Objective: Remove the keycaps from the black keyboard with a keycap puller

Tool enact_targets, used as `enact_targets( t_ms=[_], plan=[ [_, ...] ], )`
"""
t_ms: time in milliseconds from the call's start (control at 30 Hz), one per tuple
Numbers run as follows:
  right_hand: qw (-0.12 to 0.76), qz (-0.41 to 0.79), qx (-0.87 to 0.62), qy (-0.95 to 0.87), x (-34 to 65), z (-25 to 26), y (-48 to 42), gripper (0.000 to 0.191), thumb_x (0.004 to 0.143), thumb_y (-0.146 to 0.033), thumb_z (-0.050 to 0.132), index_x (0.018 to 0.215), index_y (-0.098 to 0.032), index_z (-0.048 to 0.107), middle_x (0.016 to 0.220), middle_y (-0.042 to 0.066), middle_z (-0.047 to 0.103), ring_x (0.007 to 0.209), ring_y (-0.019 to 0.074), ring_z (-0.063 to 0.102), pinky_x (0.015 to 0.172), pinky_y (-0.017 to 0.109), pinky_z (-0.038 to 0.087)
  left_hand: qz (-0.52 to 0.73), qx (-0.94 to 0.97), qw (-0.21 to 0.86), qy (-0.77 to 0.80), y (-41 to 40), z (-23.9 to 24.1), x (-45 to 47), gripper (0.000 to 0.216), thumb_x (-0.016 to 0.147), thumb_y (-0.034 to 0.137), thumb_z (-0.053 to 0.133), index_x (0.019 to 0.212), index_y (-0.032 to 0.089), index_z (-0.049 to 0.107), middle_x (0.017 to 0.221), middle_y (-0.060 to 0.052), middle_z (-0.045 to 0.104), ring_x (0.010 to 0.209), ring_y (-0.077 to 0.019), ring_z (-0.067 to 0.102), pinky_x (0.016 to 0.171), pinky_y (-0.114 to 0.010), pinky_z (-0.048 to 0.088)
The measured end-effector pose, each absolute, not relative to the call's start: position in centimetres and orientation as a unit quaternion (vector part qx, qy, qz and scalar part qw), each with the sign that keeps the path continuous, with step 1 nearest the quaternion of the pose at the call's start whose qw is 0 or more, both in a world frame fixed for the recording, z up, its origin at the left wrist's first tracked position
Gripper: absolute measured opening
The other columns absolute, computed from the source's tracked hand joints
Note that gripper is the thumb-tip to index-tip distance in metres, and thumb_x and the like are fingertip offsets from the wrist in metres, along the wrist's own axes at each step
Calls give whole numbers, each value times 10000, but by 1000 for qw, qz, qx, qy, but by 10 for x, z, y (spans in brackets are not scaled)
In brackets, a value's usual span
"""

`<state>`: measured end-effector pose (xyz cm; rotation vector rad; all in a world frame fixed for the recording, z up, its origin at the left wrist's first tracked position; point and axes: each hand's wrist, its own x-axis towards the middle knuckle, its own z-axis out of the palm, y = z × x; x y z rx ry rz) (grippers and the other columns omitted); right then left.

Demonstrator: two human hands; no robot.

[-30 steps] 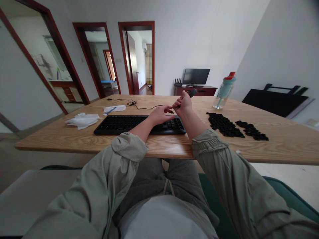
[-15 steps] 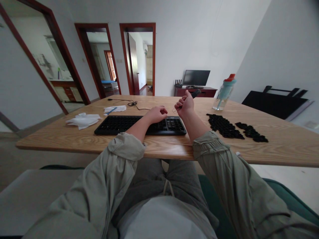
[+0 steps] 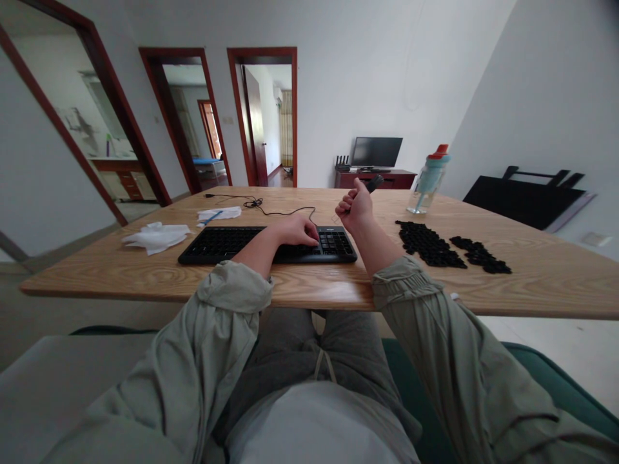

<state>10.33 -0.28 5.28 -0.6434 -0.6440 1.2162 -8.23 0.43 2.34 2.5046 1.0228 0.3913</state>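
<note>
A black keyboard (image 3: 227, 243) lies along the near side of the table, the keys under my left forearm hidden. My left hand (image 3: 298, 231) is closed, thumb and fingertips pinched down at the keys left of the number pad; whatever is between them is too small to make out. Above the keyboard's right end, my right hand (image 3: 356, 207) is a fist around a black brush (image 3: 374, 183), its dark head sticking out past the thumb. Thin wires show below that fist. Right of my arm, many loose black keycaps (image 3: 430, 245) form a patch, with a smaller group (image 3: 480, 255) beside it.
A water bottle (image 3: 429, 180) with a red lid stands at the table's back right. White tissues (image 3: 157, 237) lie at the left, another under a thin blue stick (image 3: 211, 218). The keyboard's cable (image 3: 283, 212) coils behind it. The wooden table's (image 3: 333, 293) front edge is close to my lap.
My left hand has lowered from above the keyboard onto its keys, slightly leftward and nearer. My right fist keeps its hold on the brush. The whole view has shifted a little.
</note>
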Motion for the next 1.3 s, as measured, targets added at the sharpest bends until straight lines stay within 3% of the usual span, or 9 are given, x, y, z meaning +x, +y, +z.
enact_targets(
  t_ms=[167, 300, 433, 567, 700, 900, 1067, 1300],
  plan=[
    [715, 562, -293, -295, 103, 52, -1, 508, 955, -520, 515, 656, -233, 221, 454, -112, 172, 363, 63, 154, 339, 189, 181, 170, 895, 199, 361, 5, 22, -81, 255, 757, 322, 738, 961, 175, 782, 889, -33, 766, 781, -153, 657, 700, -247, 476],
    [702, 513, -345, -353, 98, 46, 2, 450, 945, -453, 508, 644, -242, 248, 463, -105, 177, 385, 78, 148, 354, 212, 173, 265, 864, 186, 385, 3, 23, -76, 202, 778, 287, 727, 920, 148, 767, 861, -55, 757, 747, -150, 639, 721, -270, 497],
    [653, 279, -425, -561, 88, 32, 2, 288, 833, -358, 633, 656, -231, 444, 514, -49, 414, 493, 118, 378, 463, 242, 326, 459, 777, 205, 378, 7, 26, -75, 258, 811, 354, 711, 927, 124, 733, 902, -80, 751, 749, -139, 628, 707, -263, 494],
    [555, 93, -412, -717, 78, 21, -3, 113, 828, -320, 608, 862, -215, 634, 738, 16, 644, 730, 198, 573, 676, 307, 461, 572, 658, 325, 367, 15, 28, -78, 312, 811, 403, 700, 965, 132, 699, 922, -71, 740, 682, -103, 596, 601, -211, 448],
    [533, 63, -405, -740, 73, 19, -7, 232, 879, -354, 567, 1025, -213, 680, 873, 51, 716, 807, 223, 632, 747, 336, 494, 584, 612, 383, 371, 20, 26, -80, 365, 736, 447, 764, 950, 161, 688, 871, -39, 715, 612, -82, 557, 528, -189, 378],
    [537, 35, -412, -735, 74, 21, -8, 286, 877, -334, 599, 1114, -217, 705, 957, 69, 749, 872, 243, 673, 785, 354, 516, 565, 614, 419, 358, 15, 26, -78, 406, 689, 499, 791, 903, 172, 680, 843, -29, 701, 643, -88, 576, 555, -189, 389],
    [533, 22, -407, -742, 74, 21, -7, 299, 869, -292, 585, 1123, -220, 724, 983, 68, 759, 900, 250, 682, 814, 366, 523, 563, 622, 427, 337, 12, 26, -76, 440, 659, 523, 820, 903, 180, 690, 840, -17, 694, 660, -88, 575, 564, -187, 384],
    [544, 43, -394, -740, 76, 21, -9, 337, 894, -375, 546, 1093, -182, 739, 950, 74, 758, 854, 241, 679, 761, 343, 513, 588, 599, 437, 323, 16, 25, -76, 459, 644, 495, 845, 971, 192, 734, 838, -21, 703, 643, -86, 560, 553, -192, 374]
  ],
)
